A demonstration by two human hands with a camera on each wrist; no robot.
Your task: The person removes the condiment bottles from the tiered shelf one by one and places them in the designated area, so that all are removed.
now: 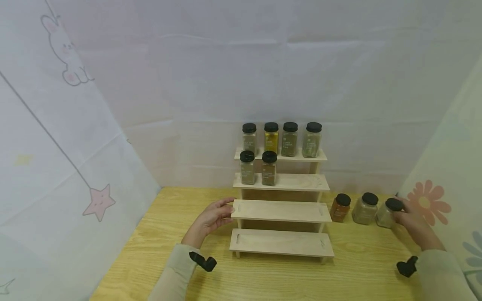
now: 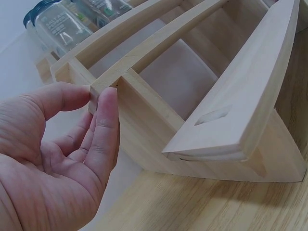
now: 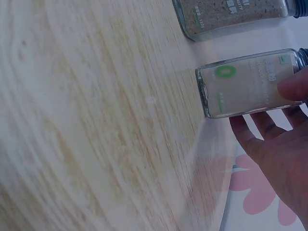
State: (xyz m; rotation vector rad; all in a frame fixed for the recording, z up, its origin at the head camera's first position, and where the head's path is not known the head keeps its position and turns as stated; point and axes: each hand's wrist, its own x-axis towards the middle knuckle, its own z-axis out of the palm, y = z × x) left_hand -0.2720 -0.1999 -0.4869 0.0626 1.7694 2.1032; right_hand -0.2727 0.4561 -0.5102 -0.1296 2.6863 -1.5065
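Note:
My left hand (image 1: 216, 216) is at the left end of a four-tier wooden spice rack (image 1: 280, 211). In the left wrist view, the thumb and fingers of the left hand (image 2: 67, 139) pinch the corner of one tier board (image 2: 149, 44). Over on the right, my right hand (image 1: 414, 223) holds a black-lidded glass spice jar (image 1: 385, 216) of pale powder. The right wrist view has the thumb on the front of this jar (image 3: 245, 86), with fingers along its side. Its base appears to be at the tabletop; whether it touches, I cannot tell.
Beside the held jar stand a jar of beige spice (image 1: 363, 212) and a jar of red spice (image 1: 340, 209). Several jars, one with yellow contents (image 1: 271, 142), line the top tier. Two jars, including a brown one (image 1: 269, 173), stand on the tier below. Cloth walls (image 1: 211, 83) enclose the wooden table (image 1: 263, 278).

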